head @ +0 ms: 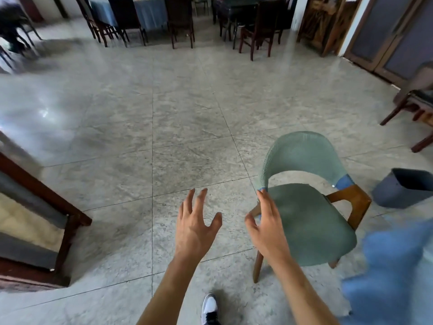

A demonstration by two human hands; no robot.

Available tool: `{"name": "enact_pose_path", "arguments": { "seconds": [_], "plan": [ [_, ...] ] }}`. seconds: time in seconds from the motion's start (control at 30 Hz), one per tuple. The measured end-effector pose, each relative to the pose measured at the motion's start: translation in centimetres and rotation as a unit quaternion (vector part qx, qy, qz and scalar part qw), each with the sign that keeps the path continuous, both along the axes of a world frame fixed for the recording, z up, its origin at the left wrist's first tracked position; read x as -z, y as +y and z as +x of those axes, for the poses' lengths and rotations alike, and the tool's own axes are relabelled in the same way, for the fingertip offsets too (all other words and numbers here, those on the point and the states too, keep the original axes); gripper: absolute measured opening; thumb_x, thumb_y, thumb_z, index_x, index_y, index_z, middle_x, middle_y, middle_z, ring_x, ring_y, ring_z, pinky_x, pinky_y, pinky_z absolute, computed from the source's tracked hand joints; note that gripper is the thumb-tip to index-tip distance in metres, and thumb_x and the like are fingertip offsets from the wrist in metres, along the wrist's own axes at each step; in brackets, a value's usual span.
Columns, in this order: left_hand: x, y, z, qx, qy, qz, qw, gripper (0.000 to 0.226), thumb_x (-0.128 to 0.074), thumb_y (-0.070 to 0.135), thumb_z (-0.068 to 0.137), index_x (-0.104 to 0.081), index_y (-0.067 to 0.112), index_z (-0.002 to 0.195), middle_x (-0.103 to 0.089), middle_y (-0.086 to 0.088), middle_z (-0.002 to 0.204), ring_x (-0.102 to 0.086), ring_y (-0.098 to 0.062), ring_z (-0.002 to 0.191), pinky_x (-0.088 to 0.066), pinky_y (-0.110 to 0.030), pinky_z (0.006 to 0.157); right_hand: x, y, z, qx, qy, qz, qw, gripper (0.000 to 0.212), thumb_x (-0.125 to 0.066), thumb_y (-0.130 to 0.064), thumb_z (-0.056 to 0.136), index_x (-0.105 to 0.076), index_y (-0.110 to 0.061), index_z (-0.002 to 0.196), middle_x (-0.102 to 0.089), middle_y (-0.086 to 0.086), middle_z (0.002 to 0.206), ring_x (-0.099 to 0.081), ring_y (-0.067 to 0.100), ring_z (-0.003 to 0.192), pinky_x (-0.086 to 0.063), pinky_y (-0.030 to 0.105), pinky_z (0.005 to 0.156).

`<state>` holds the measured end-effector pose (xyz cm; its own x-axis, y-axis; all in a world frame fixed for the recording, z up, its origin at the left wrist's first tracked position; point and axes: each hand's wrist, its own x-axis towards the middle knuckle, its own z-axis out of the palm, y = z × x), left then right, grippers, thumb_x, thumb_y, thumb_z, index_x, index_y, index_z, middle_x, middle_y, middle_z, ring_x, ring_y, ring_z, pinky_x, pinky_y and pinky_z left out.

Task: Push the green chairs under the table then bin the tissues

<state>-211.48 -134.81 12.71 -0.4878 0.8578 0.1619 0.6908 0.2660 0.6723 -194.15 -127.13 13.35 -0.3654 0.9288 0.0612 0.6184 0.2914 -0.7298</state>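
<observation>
A green chair [311,221] with wooden legs and a curved green backrest stands on the tiled floor at the lower right, its seat facing me. My right hand [266,227] is open with fingers spread at the chair's left edge, its fingertips touching or nearly touching the near end of the backrest. My left hand [195,221] is open over bare floor, left of the chair and apart from it. A grey bin [405,188] stands on the floor just right of the chair. A blue tablecloth [393,266] fills the lower right corner. No tissues are in view.
A dark wooden frame with a pale panel [35,221] sits low at the left. Dark wooden chairs [256,31] and cloth-covered tables line the far side. Another wooden chair [417,109] stands at the right edge. Tiled floor [152,127] spreads across the middle.
</observation>
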Motion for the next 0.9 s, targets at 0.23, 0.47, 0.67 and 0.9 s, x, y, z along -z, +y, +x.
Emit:
{"name": "enact_pose_path", "arguments": {
  "seconds": [0.23, 0.47, 0.67, 0.9],
  "plan": [
    [-0.7, 10.6, -7.7, 0.004, -0.005, 0.004, 1.000, 0.072, -0.052, 0.059, 0.085, -0.025, 0.041, 0.149, -0.024, 0.002, 0.160, -0.028, -0.023, 0.142, -0.036, -0.046, 0.110, -0.4, 9.9, -7.7, 0.024, -0.028, 0.028, 0.999, 0.066, -0.046, -0.037, 0.096, -0.017, -0.025, 0.154, -0.016, -0.007, 0.163, -0.019, 0.008, 0.147, -0.032, 0.035, 0.115],
    [0.6, 22.7, -13.4, 0.017, -0.001, -0.014, 1.000, 0.074, -0.048, 0.062, 0.084, -0.027, 0.038, 0.149, -0.026, 0.000, 0.160, -0.029, -0.025, 0.143, -0.034, -0.045, 0.111, 0.9, 21.5, -13.3, 0.029, 0.012, 0.005, 0.999, 0.067, -0.054, -0.026, 0.096, -0.020, -0.019, 0.154, -0.020, 0.002, 0.162, -0.017, 0.015, 0.149, -0.018, 0.026, 0.114],
    [0.7, 35.9, -17.2, 0.036, 0.003, -0.034, 0.999, 0.072, -0.053, 0.058, 0.086, -0.030, 0.035, 0.149, -0.028, -0.001, 0.159, -0.030, -0.027, 0.143, -0.034, -0.048, 0.111, 1.5, 33.5, -16.6, 0.054, 0.023, -0.010, 0.998, 0.067, -0.055, -0.027, 0.096, -0.022, -0.019, 0.153, -0.020, 0.003, 0.162, -0.020, 0.017, 0.148, -0.024, 0.030, 0.115],
    [-0.5, 49.8, -18.9, 0.085, -0.004, -0.028, 0.996, 0.071, -0.054, 0.057, 0.088, -0.026, 0.038, 0.150, -0.026, -0.001, 0.160, -0.028, -0.024, 0.144, -0.033, -0.047, 0.110, 0.8, 45.7, -18.4, 0.093, 0.037, -0.004, 0.995, 0.066, -0.054, -0.028, 0.097, -0.020, -0.023, 0.153, -0.020, 0.000, 0.162, -0.018, 0.014, 0.148, -0.021, 0.027, 0.113]
  ]
}}
